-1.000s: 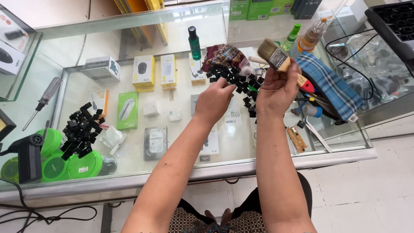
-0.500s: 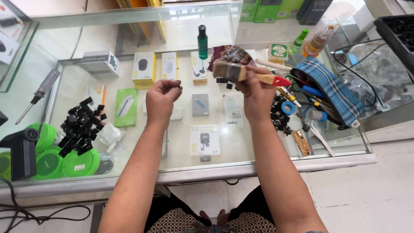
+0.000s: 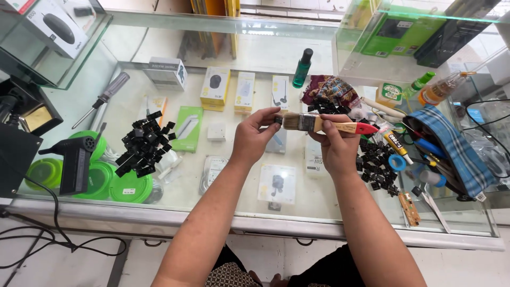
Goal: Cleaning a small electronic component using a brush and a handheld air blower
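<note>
Looking down at a glass surface [image 3: 319,196] over boxed gadgets; right hand [image 3: 337,146] grips a paintbrush [image 3: 324,125] above it, left hand [image 3: 255,138] pinches a tiny black piece [image 3: 278,120] at the bristles, too small to identify.

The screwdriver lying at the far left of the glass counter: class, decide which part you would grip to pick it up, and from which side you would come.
Grip the screwdriver by its thick grey handle, the far end, rather than the thin shaft pointing down-left. It lies flat and slanted on the glass counter with open glass around the handle, so probably best come from above, fingers closing across the handle.
</note>
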